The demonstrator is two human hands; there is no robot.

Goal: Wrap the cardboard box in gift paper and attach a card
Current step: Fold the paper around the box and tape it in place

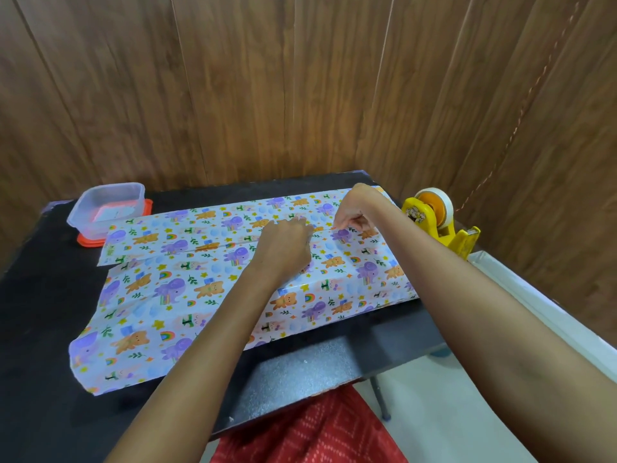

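- A red patterned garment [310,429] over the lap is nearest the camera, below the near edge of the black table [334,365]. Both forearms reach out over it.
- The gift paper [187,295] lies across the table, its long axis running from near left to far right. The cardboard box is hidden; judging by the raised, squared shape, it sits under the right part of the paper.
- The two paper edges meet in a seam [217,247] along the top, parallel to that long axis.
- The left hand [283,242] rests on the seam with fingers curled down. Its fingertips are hidden, so I cannot tell whether it pinches or presses.
- The right hand [355,212] is just beside it, farther right, thumb and fingers pinching the paper at the seam.
- The yellow tape dispenser [437,222] stands right of the paper, nearer the right hand, which likely suits fetching tape.
- A clear plastic container [107,208] on a red lid sits far left.
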